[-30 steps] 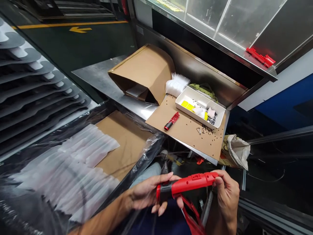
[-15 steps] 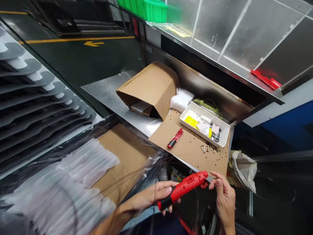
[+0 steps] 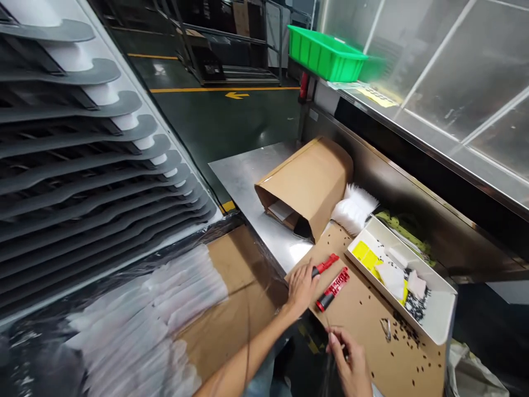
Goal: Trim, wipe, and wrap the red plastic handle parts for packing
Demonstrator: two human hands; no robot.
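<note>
My left hand (image 3: 301, 285) is at the left edge of the cardboard-covered table, its fingers closed over the black end of a red-and-black plastic tool housing (image 3: 329, 263) lying there. Beside it rests a second red-and-black housing (image 3: 333, 289), its ribbed inside facing up. Nearer to me, at the table's front edge, my right hand (image 3: 351, 361) has its thumb and fingers pinched together. Whatever is between them is too small and dark to make out.
A white tray (image 3: 444, 325) holds small black parts, yellow labels and pale pieces. Loose black bits and a small metal clip (image 3: 386, 329) lie nearby. Behind stands a brown paper bag (image 3: 308, 179). Foam-wrapped pieces (image 3: 161, 300) lie left, below stacked grey sheets (image 3: 103, 160). A green bin (image 3: 326, 58) sits on the shelf.
My left hand has carried the red housing from in front of me onto the cardboard, beside the other one. My right hand has come away from it and pinched closed. The view has swung left.
</note>
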